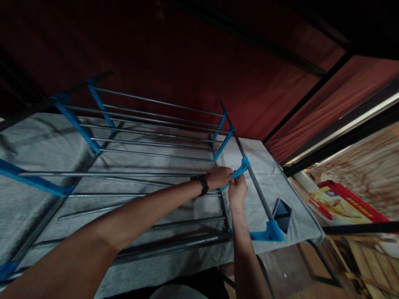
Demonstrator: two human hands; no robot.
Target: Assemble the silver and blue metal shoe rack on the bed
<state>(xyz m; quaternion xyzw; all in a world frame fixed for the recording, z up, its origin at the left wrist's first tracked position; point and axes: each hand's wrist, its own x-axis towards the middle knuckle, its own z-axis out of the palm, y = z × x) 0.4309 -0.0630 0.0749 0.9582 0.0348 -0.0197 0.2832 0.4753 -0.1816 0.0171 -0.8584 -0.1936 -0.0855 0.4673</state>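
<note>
A rack of grey metal tubes point(162, 145) and blue plastic brackets lies on its side on a cloth-covered surface. My left hand point(220, 177), with a black watch at its wrist, has its fingers closed at the end of a metal tube point(140, 175), beside a blue bracket point(240, 167) on the long right-hand pole. Pressed against that same bracket from below, my right hand point(238, 192) is closed around it. The hands touch or nearly touch, and they hide where tube and bracket meet. Loose-ended tubes point(90, 211) slant beneath my left forearm.
A phone point(282, 214) lies on the grey cloth point(249, 145), close to the lower right blue corner piece point(272, 231). Dark red fabric point(174, 54) hangs behind the rack. Beyond a black frame at right are a red and yellow package point(343, 203) and wooden slats point(368, 261).
</note>
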